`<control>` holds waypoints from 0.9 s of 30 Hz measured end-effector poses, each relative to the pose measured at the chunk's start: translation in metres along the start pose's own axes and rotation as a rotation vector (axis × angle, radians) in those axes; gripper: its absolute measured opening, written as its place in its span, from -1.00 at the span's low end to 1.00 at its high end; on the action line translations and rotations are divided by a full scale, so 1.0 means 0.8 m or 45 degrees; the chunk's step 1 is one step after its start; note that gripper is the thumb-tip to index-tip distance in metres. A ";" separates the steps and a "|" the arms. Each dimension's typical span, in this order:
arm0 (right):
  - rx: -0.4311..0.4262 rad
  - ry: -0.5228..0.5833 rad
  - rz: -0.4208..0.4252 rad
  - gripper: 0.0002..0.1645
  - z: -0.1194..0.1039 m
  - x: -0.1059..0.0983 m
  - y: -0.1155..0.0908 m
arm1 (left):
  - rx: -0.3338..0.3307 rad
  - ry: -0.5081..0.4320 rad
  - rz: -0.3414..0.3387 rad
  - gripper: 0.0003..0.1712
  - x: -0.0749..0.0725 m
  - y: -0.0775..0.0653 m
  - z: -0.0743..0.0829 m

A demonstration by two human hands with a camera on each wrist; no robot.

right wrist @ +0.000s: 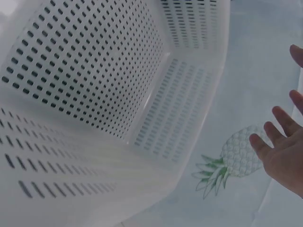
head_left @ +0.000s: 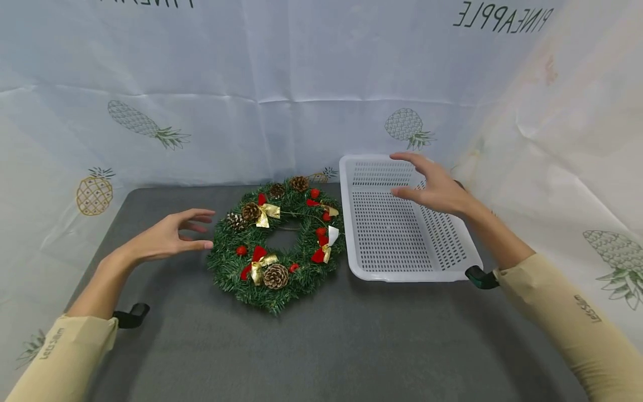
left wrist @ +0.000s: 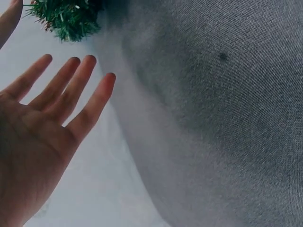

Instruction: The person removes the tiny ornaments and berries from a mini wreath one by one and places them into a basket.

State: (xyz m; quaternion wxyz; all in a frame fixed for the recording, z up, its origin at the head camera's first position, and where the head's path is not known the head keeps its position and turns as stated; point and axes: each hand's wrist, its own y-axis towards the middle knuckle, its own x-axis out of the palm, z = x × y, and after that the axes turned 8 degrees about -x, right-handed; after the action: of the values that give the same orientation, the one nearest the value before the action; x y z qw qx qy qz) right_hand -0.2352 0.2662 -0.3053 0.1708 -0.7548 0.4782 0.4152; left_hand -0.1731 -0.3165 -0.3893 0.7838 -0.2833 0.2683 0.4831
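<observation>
A green wreath [head_left: 226, 257] lies flat on the grey table, decked with pine cones, red berries and red-and-gold bows. At its left side my left hand [head_left: 168, 237] hovers, fingers spread and holding nothing; the left wrist view shows the open palm [left wrist: 38, 127] with a bit of the wreath [left wrist: 75, 19] beyond the fingers. To the right of the wreath stands a white perforated plastic basket [head_left: 392, 234] with nothing in it. Over the basket's far right part my right hand [head_left: 434, 187] hangs with fingers extended and thumb apart. Its fingers [right wrist: 284, 120] are bare in the right wrist view.
The grey table [head_left: 311, 352] extends in front of the wreath and basket. Behind it hangs a white curtain [head_left: 311, 67] printed with pineapples, which also runs along both sides. A dark strap [head_left: 132, 315] sticks out at the left wrist, another [head_left: 482, 277] at the right.
</observation>
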 end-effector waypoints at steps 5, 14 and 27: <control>-0.139 0.110 -0.002 -0.08 -0.008 0.012 0.009 | 0.014 -0.060 -0.025 -0.13 0.007 0.003 -0.004; -0.258 0.181 -0.078 -0.13 -0.035 0.039 0.022 | 0.007 -0.101 -0.062 -0.07 0.021 0.007 -0.007; -0.318 0.365 -0.209 -0.19 -0.070 0.071 0.039 | -0.007 -0.097 -0.057 -0.06 0.031 0.011 -0.012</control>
State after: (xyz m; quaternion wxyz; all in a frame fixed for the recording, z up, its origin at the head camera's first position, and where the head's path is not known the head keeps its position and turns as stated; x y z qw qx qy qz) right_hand -0.2247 0.1816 -0.3125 0.0394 -0.8579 0.3793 0.3442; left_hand -0.1727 -0.3049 -0.4145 0.8032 -0.2729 0.2307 0.4767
